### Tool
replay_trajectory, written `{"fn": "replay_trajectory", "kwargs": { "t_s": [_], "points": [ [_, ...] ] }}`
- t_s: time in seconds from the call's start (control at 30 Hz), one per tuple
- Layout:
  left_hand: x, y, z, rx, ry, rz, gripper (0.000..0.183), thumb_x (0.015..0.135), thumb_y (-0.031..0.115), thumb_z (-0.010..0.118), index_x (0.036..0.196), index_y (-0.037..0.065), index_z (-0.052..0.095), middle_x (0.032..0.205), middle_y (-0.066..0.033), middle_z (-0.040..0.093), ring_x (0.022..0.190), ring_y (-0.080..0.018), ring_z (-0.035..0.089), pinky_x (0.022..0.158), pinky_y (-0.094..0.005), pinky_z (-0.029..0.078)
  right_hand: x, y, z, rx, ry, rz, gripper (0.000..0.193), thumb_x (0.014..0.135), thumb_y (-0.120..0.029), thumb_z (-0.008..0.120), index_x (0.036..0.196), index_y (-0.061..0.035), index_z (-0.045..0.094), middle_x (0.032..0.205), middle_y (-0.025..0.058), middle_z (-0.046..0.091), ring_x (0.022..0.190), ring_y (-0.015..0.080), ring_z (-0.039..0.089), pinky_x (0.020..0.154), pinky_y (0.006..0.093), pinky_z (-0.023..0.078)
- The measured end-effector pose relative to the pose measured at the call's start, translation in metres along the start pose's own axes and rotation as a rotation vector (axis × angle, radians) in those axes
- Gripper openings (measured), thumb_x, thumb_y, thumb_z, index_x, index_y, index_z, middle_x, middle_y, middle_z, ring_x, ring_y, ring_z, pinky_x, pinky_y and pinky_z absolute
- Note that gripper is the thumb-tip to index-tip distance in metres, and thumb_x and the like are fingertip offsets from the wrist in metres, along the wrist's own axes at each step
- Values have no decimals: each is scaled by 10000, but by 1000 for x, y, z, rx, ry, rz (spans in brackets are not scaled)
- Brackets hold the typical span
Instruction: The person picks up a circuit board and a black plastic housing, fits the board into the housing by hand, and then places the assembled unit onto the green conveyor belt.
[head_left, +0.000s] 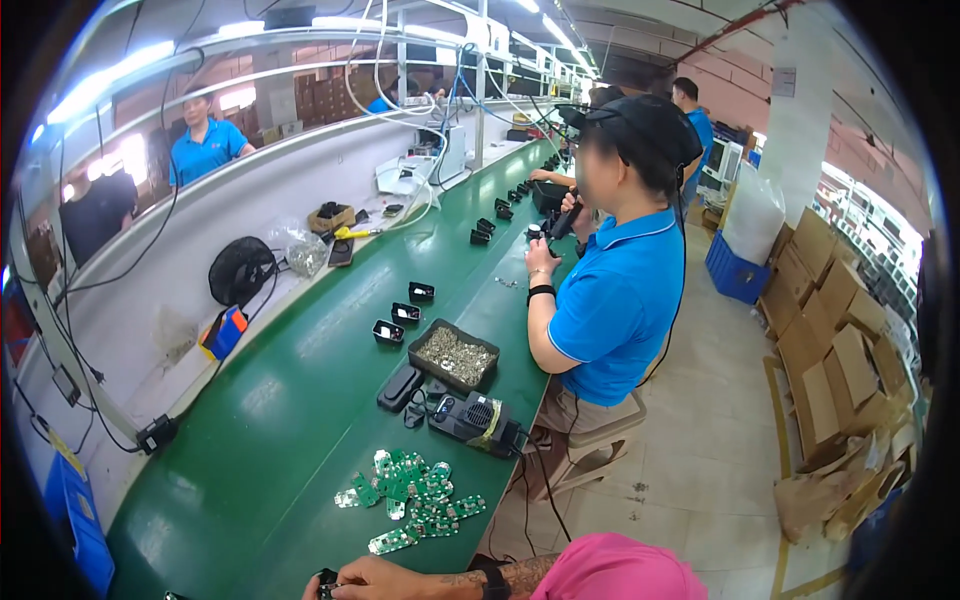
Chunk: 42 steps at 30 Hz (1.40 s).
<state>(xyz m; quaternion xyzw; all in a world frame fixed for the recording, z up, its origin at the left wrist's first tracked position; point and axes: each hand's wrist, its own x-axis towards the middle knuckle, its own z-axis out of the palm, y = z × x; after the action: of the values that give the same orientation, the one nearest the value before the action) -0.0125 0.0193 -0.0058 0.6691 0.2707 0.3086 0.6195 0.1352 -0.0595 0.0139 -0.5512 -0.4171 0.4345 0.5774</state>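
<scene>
One blue bin (pixel 75 520) stands at the far left, beside the green tabletop (pixel 240 450). At the lower edge, a sliver of skin left of a small black piece (pixel 326 582) may belong to the left hand (pixel 309 589); I cannot tell how its fingers stand. The right hand (pixel 375 578) reaches in from the right, nearly level and back uppermost, its fingers bent and drawn close around the black piece, which is partly cut off by the picture's border. Farther up the table, three open black housings (pixel 405 313) stand in a slanting row. Just beyond the right hand lies a loose heap of green circuit boards (pixel 405 480); past it are a black tray (pixel 428 372) of small metal parts and a black device (pixel 460 424) with yellow tape. The right forearm (pixel 525 575) wears a black band (pixel 495 583) and runs into a pink sleeve (pixel 620 572). A co-worker in blue (pixel 620 310) sits farther along, hands raised around dark objects.
</scene>
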Motion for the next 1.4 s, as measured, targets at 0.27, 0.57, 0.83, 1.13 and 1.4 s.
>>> {"fn": "replay_trajectory", "kwargs": {
  "t_s": [0.27,0.57,0.83,1.13,1.4],
  "points": [
    [-4,9,8,69,-19,75,741,765,86,820,1373,-21,412,1242,-164,574,1068,-236,600,934,-344,509,11,-7,-21,-87,-47,-100,382,929,-318,642,755,22,642,598,53,593,562,116,540,514,303,426],
    [0,0,16,78,203,98,400,837,-112,563,1216,7,511,1212,-173,618,1031,-237,658,908,-330,534,8,-27,-9,-348,-139,100,362,934,-320,663,792,13,672,592,65,578,538,101,527,500,299,408],
    [-15,3,-2,91,358,-18,451,836,-32,632,1272,73,592,1283,-155,629,1127,-228,640,919,-324,528,18,-16,12,-252,-243,209,190,942,-187,641,908,-4,677,609,63,622,546,127,608,513,272,465],
    [-12,-5,13,170,338,42,531,874,-42,490,1380,113,529,1311,-174,595,1212,-358,577,1008,-384,478,20,-27,-1,-551,-165,108,218,938,-192,635,894,11,702,719,117,693,593,170,626,556,310,481],
    [-13,6,-15,252,466,32,489,856,-78,480,1312,66,583,1275,-166,625,1144,-307,636,929,-352,528,43,-14,34,-529,-49,-108,173,864,-84,679,735,22,635,618,112,587,531,189,531,507,321,406]
  ]
}}
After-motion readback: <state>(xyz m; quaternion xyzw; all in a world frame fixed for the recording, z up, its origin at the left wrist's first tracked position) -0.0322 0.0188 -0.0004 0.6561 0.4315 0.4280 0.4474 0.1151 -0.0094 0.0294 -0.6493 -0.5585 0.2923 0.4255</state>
